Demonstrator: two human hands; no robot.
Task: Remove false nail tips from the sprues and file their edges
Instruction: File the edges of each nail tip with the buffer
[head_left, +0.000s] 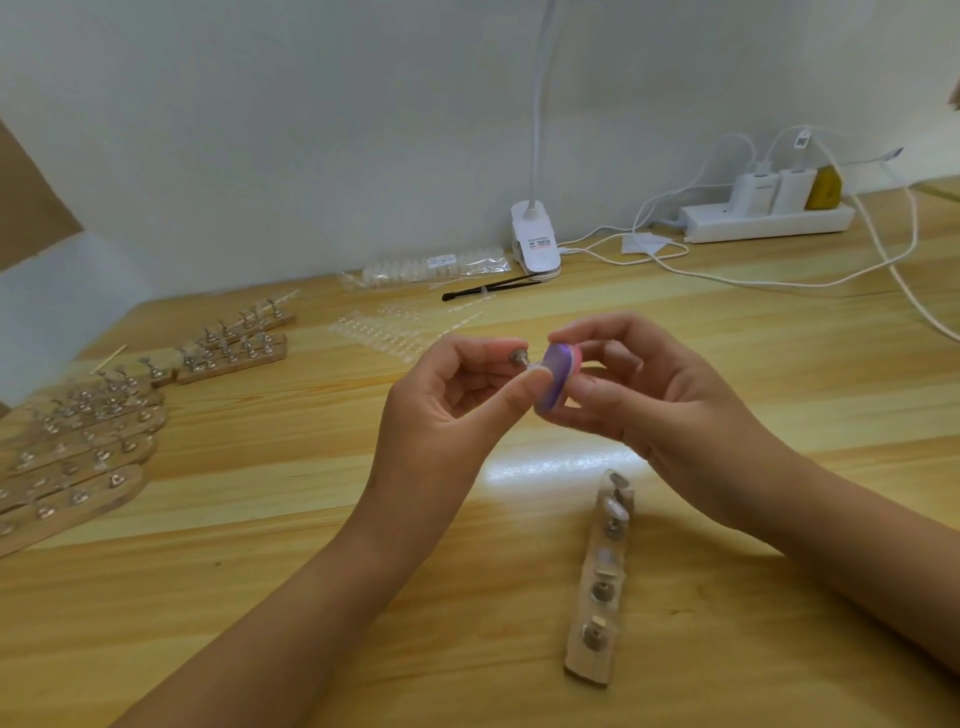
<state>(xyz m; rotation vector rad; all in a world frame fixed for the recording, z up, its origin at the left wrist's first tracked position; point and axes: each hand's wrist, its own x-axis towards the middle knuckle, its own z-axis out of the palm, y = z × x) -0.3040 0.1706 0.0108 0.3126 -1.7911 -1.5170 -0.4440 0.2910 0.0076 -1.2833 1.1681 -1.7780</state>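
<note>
Head view showed the wooden table (322, 649) running from 6 o'clock back to the wall. Nearest the camera, at 5 o'clock, a single wooden strip (584, 667) lay lengthwise with a row of metal studs on it, some carrying clear tips. Its far end lay just below the right wrist.

Both hands were raised above the table at centre, well apart from that strip. The left hand (457, 400) pinched a metal stud (517, 357) between thumb and forefinger, and a clear nail tip (536, 368) sat on the stud. The right hand (644, 400) gripped a purple-and-pink file (557, 382) between thumb and fingers, its face set against the nail tip's edge.

At 9 o'clock, stacked wooden strips (88, 457) with studs ran out to the left frame edge, well apart from the left forearm. At 11 o'clock beyond the hands lay clear sprues (384, 332) of tips. Farther back at 12 o'clock were a bag of tips (436, 266), black tweezers (483, 287) and a white lamp clip (535, 241) near the wall. At 2 o'clock a power strip (727, 228) held chargers, and its cables trailed toward the right edge.
</note>
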